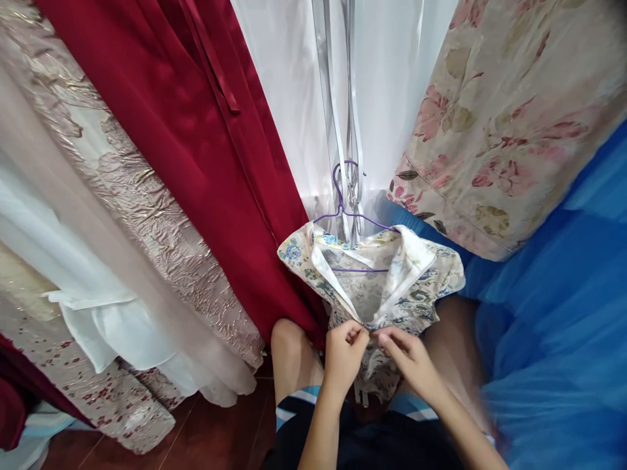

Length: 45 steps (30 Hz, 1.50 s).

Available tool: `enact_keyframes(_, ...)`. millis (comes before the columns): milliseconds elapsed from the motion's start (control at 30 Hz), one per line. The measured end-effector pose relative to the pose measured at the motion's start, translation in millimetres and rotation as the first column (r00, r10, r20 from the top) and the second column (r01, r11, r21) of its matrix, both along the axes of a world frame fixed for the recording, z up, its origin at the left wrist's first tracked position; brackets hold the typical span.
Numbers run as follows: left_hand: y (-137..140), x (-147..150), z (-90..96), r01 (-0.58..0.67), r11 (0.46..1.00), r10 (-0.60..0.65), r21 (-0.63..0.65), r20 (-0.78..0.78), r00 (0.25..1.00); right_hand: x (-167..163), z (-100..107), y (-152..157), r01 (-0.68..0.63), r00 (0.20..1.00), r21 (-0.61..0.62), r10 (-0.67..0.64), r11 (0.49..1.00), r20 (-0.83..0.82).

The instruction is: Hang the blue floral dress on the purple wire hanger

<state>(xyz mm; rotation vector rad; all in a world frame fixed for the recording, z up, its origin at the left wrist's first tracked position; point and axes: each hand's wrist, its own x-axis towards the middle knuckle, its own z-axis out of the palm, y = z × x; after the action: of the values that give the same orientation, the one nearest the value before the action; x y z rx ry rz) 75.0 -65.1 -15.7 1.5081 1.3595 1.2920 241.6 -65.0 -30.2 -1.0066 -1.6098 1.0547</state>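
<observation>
Floral garment on purple hanger; left hand and right hand at the base of its open neckline.
I see it toward 5 o'clock of view centre, by the wearer's legs. Both hands nearly closed, fingertips apparently pinching cloth. Hanging looks done; neckline remains unclosed; fastening below, can't tell. Neckline end points to 12, long axis 12 to 6.
</observation>
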Motion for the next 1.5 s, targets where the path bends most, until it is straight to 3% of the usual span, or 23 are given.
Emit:
enact_keyframes(67,-20,3,11.7,0.055,0.997,-0.056,-0.047,-0.016,0.998,-11,2,-5,-0.088,0.996,-0.060,0.086,0.994,-0.040)
enact_keyframes(200,-45,0,26.1,0.086,0.994,-0.090,-0.060,-0.065,0.994,-24,2,-15,-0.043,0.976,-0.157,0.008,0.987,-0.217)
enact_keyframes(433,-47,-5,27.4,0.041,0.999,-0.040,-0.001,-0.252,0.967,-30,16,-15,-0.105,0.943,-0.317,-0.007,0.943,-0.334)
enact_keyframes(633,-38,-2,25.3,0.022,0.998,-0.002,0.058,-0.332,0.943,-39,12,-2,-0.012,0.942,-0.222,-0.063,0.975,-0.330)
enact_keyframes(800,-28,-3,10.3,-0.068,0.980,0.115,0.187,-0.250,0.961,-37,18,5,-0.055,0.962,-0.220,-0.007,0.974,-0.272)
enact_keyframes(933,-20,0,-10.8,-0.098,0.983,0.118,0.154,-0.131,0.984,-37,23,-2,-0.137,0.973,-0.335,0.064,0.932,-0.222)
enact_keyframes(1067,-24,2,-16.5,-0.125,0.965,0.145,0.229,-0.073,0.987,-42,29,-14,-0.162,0.952,-0.387,0.040,0.908,-0.304)
enact_keyframes(1200,-30,11,-19.1,-0.059,0.958,0.095,0.282,-0.115,0.989,-44,59,-3,-0.144,0.907,-0.329,-0.009,0.933,-0.421)
enact_keyframes(1333,-27,27,-30.5,-0.055,0.952,0.098,0.300,-0.129,0.987,-45,116,30,-0.081,0.897,-0.156,0.003,0.984,-0.442)
enact_keyframes(1500,-18,39,-39.9,-0.037,0.960,0.086,0.278,-0.167,0.982,-47,174,71,-0.044,0.895,0.009,0.044,0.999,-0.445)
